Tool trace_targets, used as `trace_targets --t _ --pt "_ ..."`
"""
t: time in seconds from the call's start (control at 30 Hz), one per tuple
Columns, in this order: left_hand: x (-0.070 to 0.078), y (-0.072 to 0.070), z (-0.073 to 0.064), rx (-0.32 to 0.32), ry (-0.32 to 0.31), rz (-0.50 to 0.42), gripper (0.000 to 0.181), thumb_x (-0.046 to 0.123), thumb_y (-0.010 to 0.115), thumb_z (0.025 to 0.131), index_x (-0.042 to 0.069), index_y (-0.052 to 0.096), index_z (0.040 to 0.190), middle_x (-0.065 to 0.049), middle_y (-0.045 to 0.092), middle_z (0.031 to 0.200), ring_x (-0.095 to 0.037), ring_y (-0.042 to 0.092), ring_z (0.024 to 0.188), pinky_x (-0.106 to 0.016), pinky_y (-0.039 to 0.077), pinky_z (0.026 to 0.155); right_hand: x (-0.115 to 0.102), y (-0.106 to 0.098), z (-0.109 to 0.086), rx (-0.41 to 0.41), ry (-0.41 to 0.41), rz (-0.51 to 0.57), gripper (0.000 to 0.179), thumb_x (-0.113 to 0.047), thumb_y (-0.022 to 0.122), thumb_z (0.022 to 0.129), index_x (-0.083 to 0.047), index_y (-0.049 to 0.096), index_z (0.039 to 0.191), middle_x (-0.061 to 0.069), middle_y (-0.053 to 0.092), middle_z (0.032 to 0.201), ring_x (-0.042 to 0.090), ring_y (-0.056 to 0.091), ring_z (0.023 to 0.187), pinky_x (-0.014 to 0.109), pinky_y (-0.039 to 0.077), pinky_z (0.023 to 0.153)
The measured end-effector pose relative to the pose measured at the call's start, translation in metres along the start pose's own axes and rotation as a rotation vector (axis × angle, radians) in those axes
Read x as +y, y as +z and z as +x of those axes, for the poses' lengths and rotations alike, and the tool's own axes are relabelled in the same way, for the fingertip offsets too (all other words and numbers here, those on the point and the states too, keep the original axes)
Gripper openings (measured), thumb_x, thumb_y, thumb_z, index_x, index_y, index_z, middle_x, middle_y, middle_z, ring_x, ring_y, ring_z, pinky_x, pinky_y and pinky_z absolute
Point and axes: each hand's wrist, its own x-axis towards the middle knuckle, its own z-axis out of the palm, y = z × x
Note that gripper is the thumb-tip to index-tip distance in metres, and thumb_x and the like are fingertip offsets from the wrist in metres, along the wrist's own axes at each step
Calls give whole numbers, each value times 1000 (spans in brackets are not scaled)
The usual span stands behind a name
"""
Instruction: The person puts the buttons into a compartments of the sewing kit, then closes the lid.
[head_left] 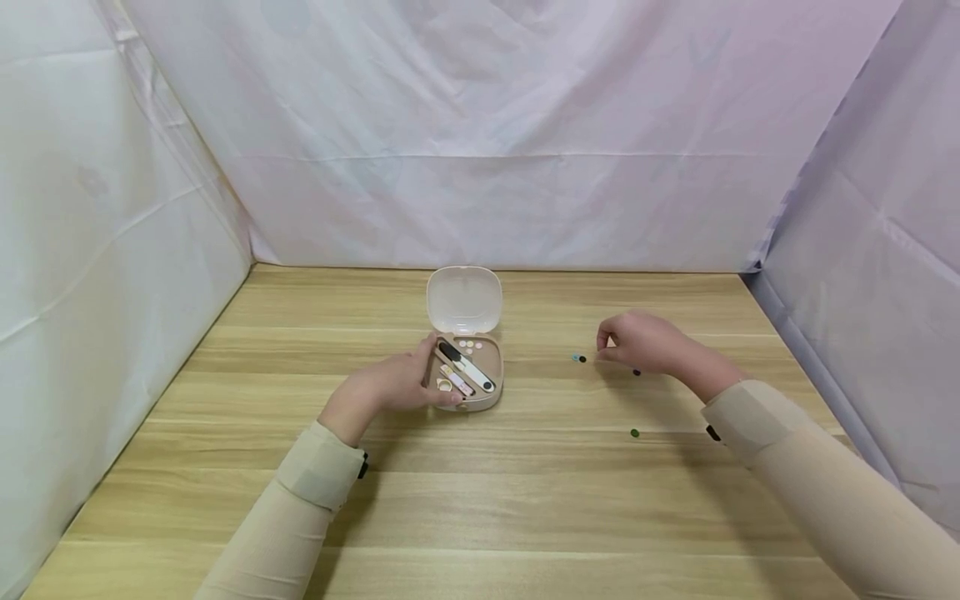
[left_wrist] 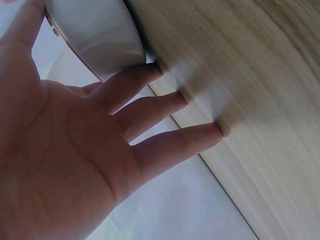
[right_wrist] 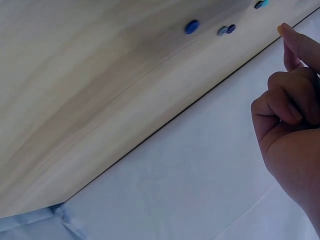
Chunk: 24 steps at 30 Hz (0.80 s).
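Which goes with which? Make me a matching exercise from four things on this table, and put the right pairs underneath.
Things:
1. Lid
2. Green button
3. Light blue button
4. Black-and-white tool

Places and states:
A. Close beside a black button
B. Lying diagonally inside the case
C. On its own on the tabletop, toward the person
D. Raised open at the back of the case

Right pairs: 1-D, 2-C, 3-A, 4-B

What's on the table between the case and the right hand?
Head view: a light-blue disc and a dark disc lie between the case and right hand.
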Motion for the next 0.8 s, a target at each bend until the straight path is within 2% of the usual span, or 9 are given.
trace_targets --t 0.23,0.53,0.8 --pt "-1 0 0 5 8 -12 126 70 71 92 2 -1 171 -33 39 166 -45 45 153 -59 38 127 -24 -4 14 -5 -22 3 8 -20 74 100 -14 73 95 -1 66 79 14 52 65 32 47 66" --pt "0 0 0 4 8 -6 126 69 71 92 2 -1 171 -34 38 166 -46 44 153 -59 38 127 -61 -6 40 -26 -48 -22 10 -25 73 102 -15 73 100 -1 60 72 14 51 61 30 42 60" --pt "0 0 -1 5 8 -11 126 69 71 92 3 -1 171 -33 36 167 -45 43 154 -59 36 128 -79 -5 58 8 -96 -17 10 -24 75 100 -15 74 97 0 59 73 16 51 66 31 43 63"
